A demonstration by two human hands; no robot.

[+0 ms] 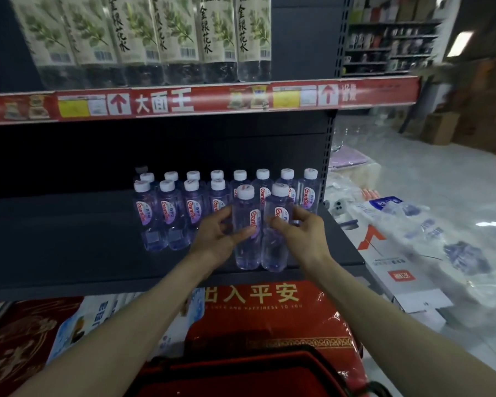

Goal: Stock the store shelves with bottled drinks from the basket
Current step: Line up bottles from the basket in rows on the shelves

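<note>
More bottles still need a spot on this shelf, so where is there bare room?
The dark shelf is bare left of the standing bottles, back to the rear panel. A thin strip stays free along the front edge. The right end is crowded: the left hand and right hand each hold a bottle by the upright.

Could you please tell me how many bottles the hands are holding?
2: the left bottle in the left hand, the right bottle in the right hand, both upright at the shelf front.
</note>
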